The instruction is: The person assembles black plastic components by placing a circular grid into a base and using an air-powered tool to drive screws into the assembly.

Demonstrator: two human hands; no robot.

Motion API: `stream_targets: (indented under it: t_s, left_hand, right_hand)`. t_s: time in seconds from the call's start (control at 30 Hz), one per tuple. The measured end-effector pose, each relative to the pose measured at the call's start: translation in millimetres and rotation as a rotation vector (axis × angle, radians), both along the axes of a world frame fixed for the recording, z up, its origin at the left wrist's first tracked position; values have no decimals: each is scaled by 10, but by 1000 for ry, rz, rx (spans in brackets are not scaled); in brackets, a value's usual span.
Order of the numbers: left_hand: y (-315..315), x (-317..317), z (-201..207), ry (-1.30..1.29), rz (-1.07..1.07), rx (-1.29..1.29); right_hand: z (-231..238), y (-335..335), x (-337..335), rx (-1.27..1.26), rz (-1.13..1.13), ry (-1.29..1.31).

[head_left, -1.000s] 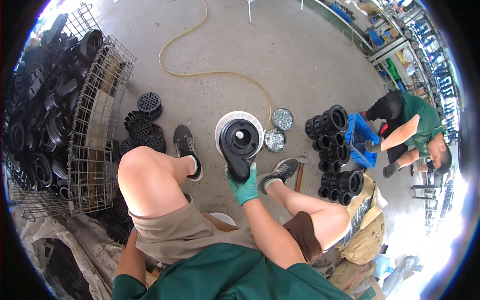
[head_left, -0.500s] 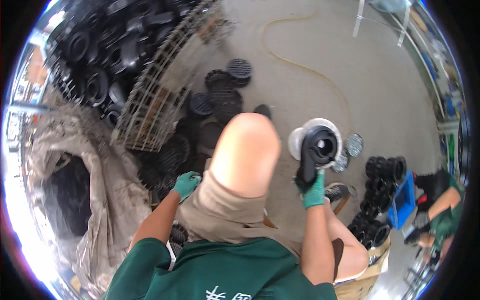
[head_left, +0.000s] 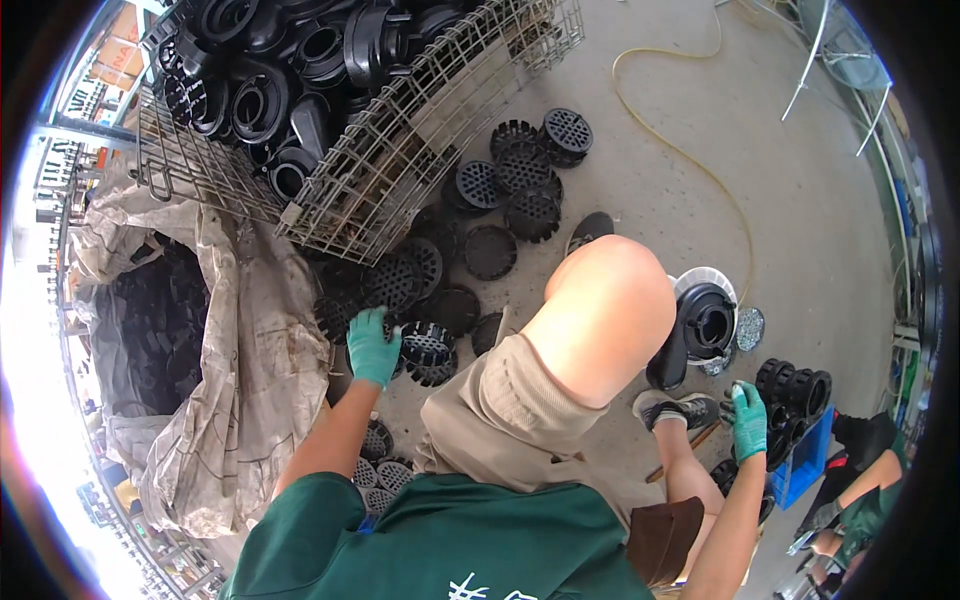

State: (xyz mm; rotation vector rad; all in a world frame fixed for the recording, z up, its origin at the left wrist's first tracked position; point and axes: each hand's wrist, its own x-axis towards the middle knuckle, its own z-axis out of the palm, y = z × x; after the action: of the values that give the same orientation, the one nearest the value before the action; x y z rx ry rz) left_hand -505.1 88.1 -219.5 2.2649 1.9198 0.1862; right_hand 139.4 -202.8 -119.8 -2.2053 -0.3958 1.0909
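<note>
My left hand, in a green glove, reaches in among black slotted round covers with thumb and fingers apart. Close beside its thumb is a slotted cover with teeth around its rim. A black plastic fitting, with a round opening and a rounded side lobe, rests on a white round container past my raised knee. My right hand, also in a green glove, hangs in the air just nearer than the fitting. Its fingers are loosely bent and apart, and I make out nothing held in them.
A wire cage full of black fittings stands at the far left. A large cloth sack stands nearer. More black covers lie on the floor. Black rings are stacked by a blue crate, near another person. A yellow hose crosses the floor.
My right hand has let go of the black fitting and drawn back toward me. My left hand has reached out among the slotted covers. The view has shifted to the left.
</note>
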Motion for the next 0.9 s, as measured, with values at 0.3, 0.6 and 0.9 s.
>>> stream_targets:
  t_s: [0.3,0.6,0.9]
  left_hand:
    - [638,410,65,503,-169,-267]
    - [636,23,1077,-300,19,-269]
    - [911,775,2944,-1346,-64,118]
  right_hand:
    - [226,221,-330,-45,289,-48]
    - [188,250,-451,56,153,89]
    - [1042,771,-742,442,178,-24]
